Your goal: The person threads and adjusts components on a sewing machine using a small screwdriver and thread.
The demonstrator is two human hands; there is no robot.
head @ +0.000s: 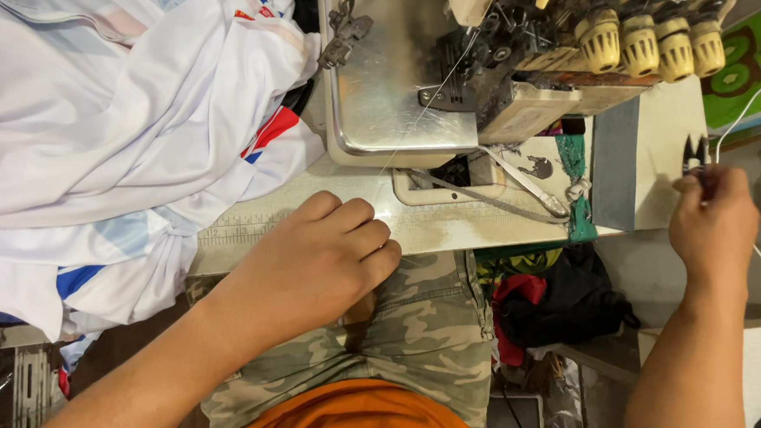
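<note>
My left hand point(318, 261) is curled into a loose fist at the front edge of the sewing table point(450, 223), with nothing visible in it. My right hand point(715, 222) is out to the right of the table, pinched on small black thread snips point(695, 151) whose tips point up. An overlock sewing machine point(493, 52) with several yellow tension knobs point(654, 43) stands at the back of the table. A pile of white garments point(107, 133) with red and blue trim lies to the left of the machine, spilling over the table edge.
A thin thread runs from the machine down across its metal plate point(391, 83). A white cable point(744, 112) hangs at the right. Dark and red cloth point(550, 301) is heaped under the table. My lap in camouflage shorts point(421, 325) is below.
</note>
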